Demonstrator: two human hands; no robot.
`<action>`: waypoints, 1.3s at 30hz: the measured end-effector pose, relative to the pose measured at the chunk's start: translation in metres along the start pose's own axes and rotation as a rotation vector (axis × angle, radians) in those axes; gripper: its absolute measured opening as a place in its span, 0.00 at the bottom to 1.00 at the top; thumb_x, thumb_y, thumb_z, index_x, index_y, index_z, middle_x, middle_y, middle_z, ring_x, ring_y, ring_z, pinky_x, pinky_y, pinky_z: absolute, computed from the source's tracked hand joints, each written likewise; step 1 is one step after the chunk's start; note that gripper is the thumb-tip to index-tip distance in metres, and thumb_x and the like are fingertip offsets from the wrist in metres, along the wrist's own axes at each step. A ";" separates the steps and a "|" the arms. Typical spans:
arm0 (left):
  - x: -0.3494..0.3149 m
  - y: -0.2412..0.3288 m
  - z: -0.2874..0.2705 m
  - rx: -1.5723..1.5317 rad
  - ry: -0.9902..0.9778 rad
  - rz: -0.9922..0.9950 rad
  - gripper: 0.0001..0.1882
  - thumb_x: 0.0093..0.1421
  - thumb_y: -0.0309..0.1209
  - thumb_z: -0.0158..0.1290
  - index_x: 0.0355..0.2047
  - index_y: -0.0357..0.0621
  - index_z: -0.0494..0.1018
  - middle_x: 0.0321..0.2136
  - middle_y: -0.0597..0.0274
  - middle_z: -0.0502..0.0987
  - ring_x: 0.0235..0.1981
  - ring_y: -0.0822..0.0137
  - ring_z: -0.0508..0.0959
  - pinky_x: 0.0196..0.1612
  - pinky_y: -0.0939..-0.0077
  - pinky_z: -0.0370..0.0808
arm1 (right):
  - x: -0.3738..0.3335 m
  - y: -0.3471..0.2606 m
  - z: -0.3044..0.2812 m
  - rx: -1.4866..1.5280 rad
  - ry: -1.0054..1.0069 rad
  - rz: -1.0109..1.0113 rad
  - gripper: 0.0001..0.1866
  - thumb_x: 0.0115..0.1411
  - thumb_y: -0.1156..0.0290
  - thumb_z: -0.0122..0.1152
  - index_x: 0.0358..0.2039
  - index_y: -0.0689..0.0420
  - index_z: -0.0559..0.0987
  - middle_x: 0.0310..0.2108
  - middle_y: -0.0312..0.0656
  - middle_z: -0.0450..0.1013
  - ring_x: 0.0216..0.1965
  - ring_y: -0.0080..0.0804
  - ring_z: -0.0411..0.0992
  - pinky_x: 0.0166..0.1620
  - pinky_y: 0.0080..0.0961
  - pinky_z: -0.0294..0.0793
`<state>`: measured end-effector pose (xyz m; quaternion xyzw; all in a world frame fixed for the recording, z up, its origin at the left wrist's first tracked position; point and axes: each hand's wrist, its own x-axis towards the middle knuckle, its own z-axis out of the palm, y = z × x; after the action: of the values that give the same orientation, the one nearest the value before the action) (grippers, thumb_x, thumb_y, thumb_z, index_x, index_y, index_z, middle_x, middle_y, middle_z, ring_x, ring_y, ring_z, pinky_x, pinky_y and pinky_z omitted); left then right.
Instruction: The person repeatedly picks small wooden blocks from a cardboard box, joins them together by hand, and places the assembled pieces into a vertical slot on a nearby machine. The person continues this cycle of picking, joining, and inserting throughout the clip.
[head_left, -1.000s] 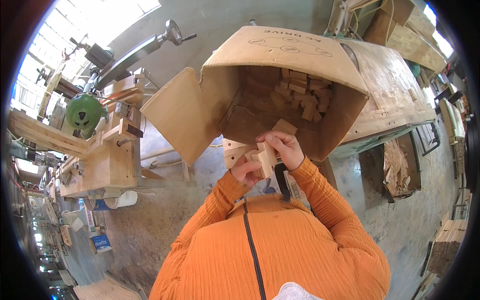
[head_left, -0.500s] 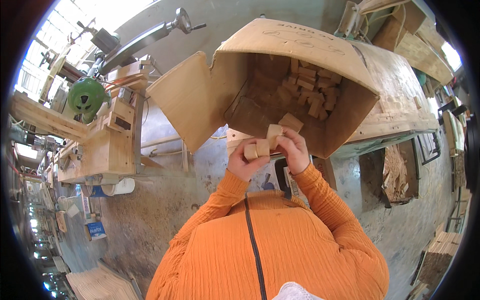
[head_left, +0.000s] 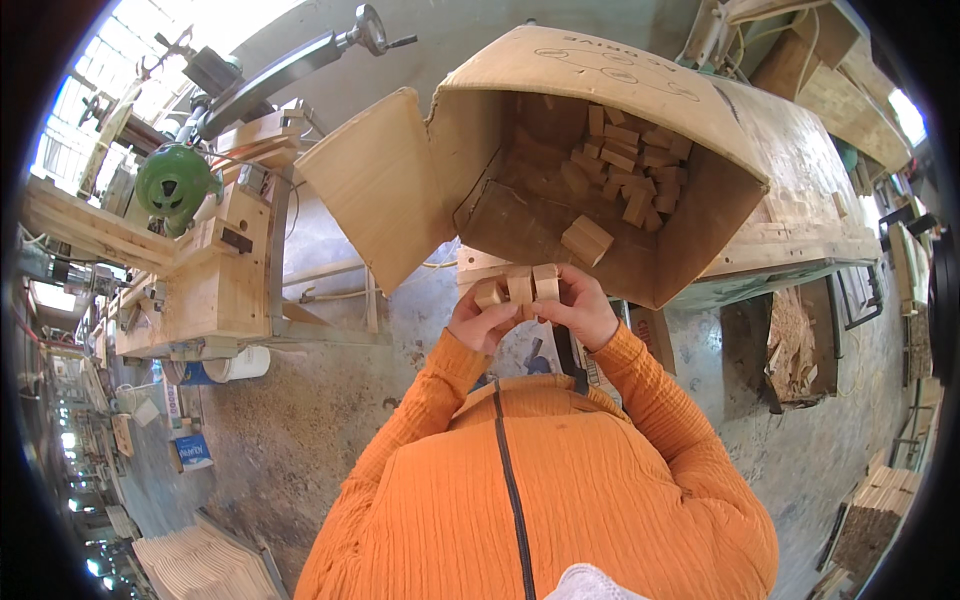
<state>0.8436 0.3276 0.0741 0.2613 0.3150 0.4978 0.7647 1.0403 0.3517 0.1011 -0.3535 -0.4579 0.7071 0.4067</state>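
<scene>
My left hand (head_left: 482, 322) and my right hand (head_left: 578, 308) together hold a small row of light wooden blocks (head_left: 518, 288) in front of my chest. The left fingers grip the left end of the row, the right fingers the right end. Just beyond them stands a large open cardboard box (head_left: 600, 75) with its flaps spread. Several more wooden blocks (head_left: 625, 165) lie piled in its far corner, and one single block (head_left: 587, 240) lies near its front wall. My orange sleeves come up from the lower edge.
A wooden workbench (head_left: 200, 280) with a green machine part (head_left: 172, 180) and a long metal lever (head_left: 300, 62) stands at the left. A wooden table (head_left: 810, 190) lies behind the box. Wood scraps (head_left: 790, 345) and stacked boards (head_left: 875, 500) sit at the right on the concrete floor (head_left: 300, 430).
Both hands have risen toward the box with the blocks, and the blocks now sit side by side in a row. The view has shifted closer to the box.
</scene>
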 end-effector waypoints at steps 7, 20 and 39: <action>-0.003 -0.006 0.010 0.225 0.079 0.113 0.24 0.58 0.23 0.57 0.54 0.38 0.65 0.47 0.60 0.74 0.44 0.68 0.76 0.48 0.72 0.75 | -0.006 0.005 0.011 -0.719 0.163 -0.440 0.18 0.50 0.76 0.67 0.42 0.63 0.73 0.35 0.39 0.71 0.33 0.27 0.72 0.37 0.21 0.74; -0.027 0.006 0.021 0.536 -0.061 0.395 0.24 0.55 0.20 0.60 0.52 0.34 0.68 0.50 0.54 0.74 0.50 0.68 0.75 0.52 0.74 0.73 | -0.020 -0.012 0.007 -0.537 0.012 -0.400 0.26 0.48 0.78 0.70 0.49 0.60 0.74 0.44 0.43 0.69 0.43 0.32 0.72 0.44 0.25 0.75; -0.105 0.040 -0.008 1.021 0.140 0.826 0.22 0.51 0.20 0.62 0.48 0.33 0.72 0.46 0.50 0.78 0.45 0.66 0.79 0.47 0.75 0.76 | -0.028 0.031 0.104 -0.666 0.144 -0.686 0.23 0.43 0.82 0.69 0.43 0.58 0.76 0.38 0.42 0.72 0.32 0.31 0.72 0.35 0.23 0.74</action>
<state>0.7816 0.2457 0.1206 0.6575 0.4343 0.5541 0.2685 0.9534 0.2816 0.1100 -0.3412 -0.7204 0.3208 0.5116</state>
